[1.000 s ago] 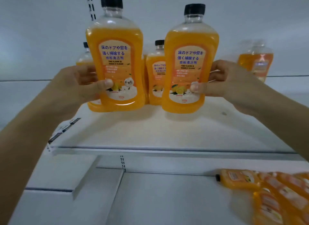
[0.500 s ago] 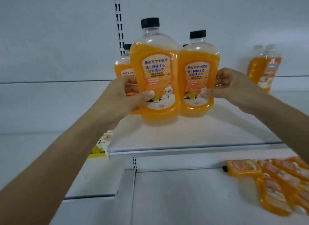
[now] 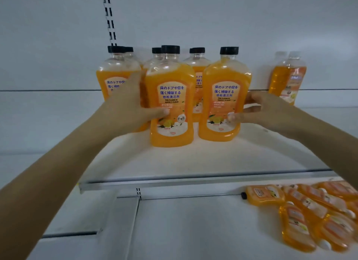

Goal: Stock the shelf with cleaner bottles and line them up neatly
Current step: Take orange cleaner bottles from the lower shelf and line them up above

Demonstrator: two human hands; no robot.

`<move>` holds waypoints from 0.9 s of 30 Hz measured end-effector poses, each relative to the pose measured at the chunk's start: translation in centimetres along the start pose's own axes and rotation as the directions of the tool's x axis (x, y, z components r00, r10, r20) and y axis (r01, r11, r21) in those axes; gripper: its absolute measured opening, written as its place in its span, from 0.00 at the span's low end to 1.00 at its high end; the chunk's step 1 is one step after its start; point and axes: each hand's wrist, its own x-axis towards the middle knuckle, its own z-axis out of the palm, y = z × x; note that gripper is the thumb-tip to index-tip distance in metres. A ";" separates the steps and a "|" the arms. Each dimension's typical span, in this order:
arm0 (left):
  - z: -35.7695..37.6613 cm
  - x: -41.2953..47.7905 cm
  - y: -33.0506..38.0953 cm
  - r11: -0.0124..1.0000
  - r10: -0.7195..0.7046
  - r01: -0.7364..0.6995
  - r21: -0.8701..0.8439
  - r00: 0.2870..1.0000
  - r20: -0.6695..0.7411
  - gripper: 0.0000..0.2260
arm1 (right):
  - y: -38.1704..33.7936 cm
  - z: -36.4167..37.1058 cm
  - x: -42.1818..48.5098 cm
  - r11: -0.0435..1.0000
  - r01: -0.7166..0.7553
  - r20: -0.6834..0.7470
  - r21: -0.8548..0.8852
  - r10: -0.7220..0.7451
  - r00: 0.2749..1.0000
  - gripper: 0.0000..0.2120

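Two orange bottles stand on the shelf (image 3: 193, 163); left hand (image 3: 126, 108) holds the left bottle (image 3: 171, 97); right hand (image 3: 271, 112) holds the right bottle (image 3: 224, 93).

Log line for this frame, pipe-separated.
left hand: grips front-left cleaner bottle | right hand: grips front-right cleaner bottle | both upright on shelf | back-row bottles behind

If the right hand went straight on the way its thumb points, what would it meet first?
The right hand grips the right front bottle; pushed leftward, that bottle would probably meet the left front bottle across a narrow gap, though depth is unclear.
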 end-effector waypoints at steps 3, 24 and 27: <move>-1.3 1.1 1.8 0.984 0.149 -0.130 0.120 0.976 -0.157 0.42 | -1.1 -1.1 0.4 0.998 0.064 -0.063 0.025 -0.062 0.996 0.46; -2.0 6.6 1.4 0.685 0.225 -0.135 0.716 0.974 -0.032 0.34 | -1.4 0.9 6.1 0.965 0.206 -0.124 0.166 -0.186 0.975 0.25; -1.9 7.0 1.0 0.689 0.213 -0.138 0.712 0.977 -0.016 0.35 | -1.0 1.4 6.1 0.971 0.224 -0.163 0.088 -0.208 0.965 0.26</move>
